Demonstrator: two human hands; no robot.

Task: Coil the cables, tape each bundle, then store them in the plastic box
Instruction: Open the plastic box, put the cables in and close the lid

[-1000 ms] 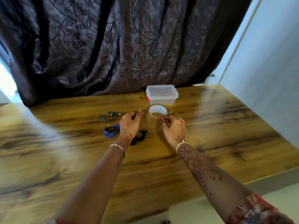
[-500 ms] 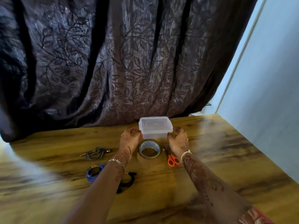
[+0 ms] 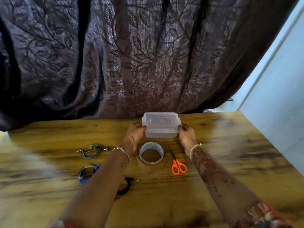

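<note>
- The left hand (image 3: 134, 132) is gripping the left end of the plastic box (image 3: 161, 129); its fingers (image 3: 141, 128) are curling together against the end wall, just under the rim.
- The right hand (image 3: 187, 134) is gripping the opposite end in the same way, with its fingers (image 3: 182, 128) bunching close and pressing on the wall.
- The box is sitting between the two sets of fingertips, near the far edge of the table (image 3: 230, 153). Whether it is resting on the wood or being held just above it, I cannot tell.
- The clear lid (image 3: 160, 120) is covering the box.
- A tape roll (image 3: 151, 153) is standing just behind the fingertips, on the person's side, between the two wrists.
- Orange-handled scissors (image 3: 178, 164) are lying beside the roll, inside the right wrist, blades pointing toward the box.
- A grey cable bundle (image 3: 92, 151) is lying well to the left of the left fingers.
- A blue cable bundle (image 3: 88, 172) is lying nearer the person, partly hiding under the left forearm.
- A black cable (image 3: 127, 186) is showing from under that forearm, its plug pointing right.
- A chain bracelet (image 3: 122, 151) is circling the left wrist.
- A dark leaf-patterned curtain (image 3: 131, 55) is hanging beyond the fingertips, behind the box.
</note>
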